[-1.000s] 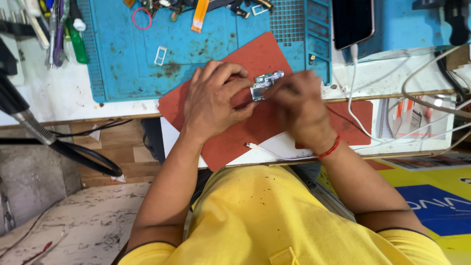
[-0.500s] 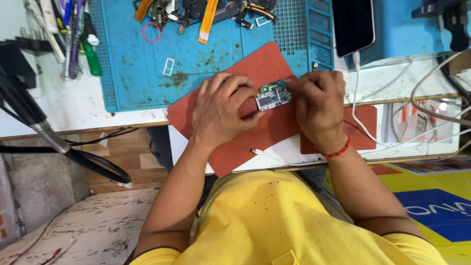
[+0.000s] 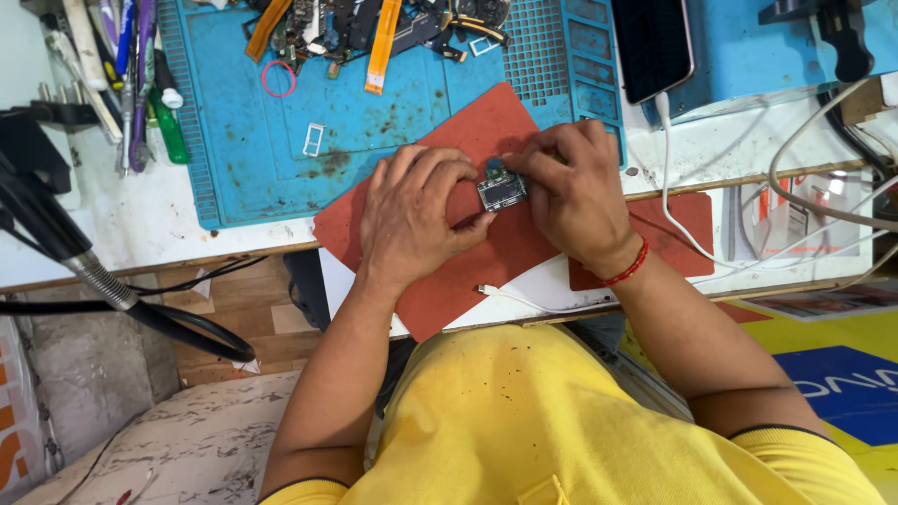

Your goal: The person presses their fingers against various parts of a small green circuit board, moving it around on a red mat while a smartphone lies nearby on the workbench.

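Observation:
A small circuit board with metal shields is pinched between both hands over a red mat. My left hand grips its left edge with thumb and fingers. Its right and top edges are held by my right hand, which wears a red thread at the wrist. Part of the board is hidden under the fingers.
A blue work mat lies behind, with flex cables and small parts at its far edge. Hand tools lie at the left. A dark phone on a white cable rests at the right, near loose wires.
The view has shifted so hands and mats sit lower in frame. Both hands keep hold of the board, which has turned to show its flatter shielded face.

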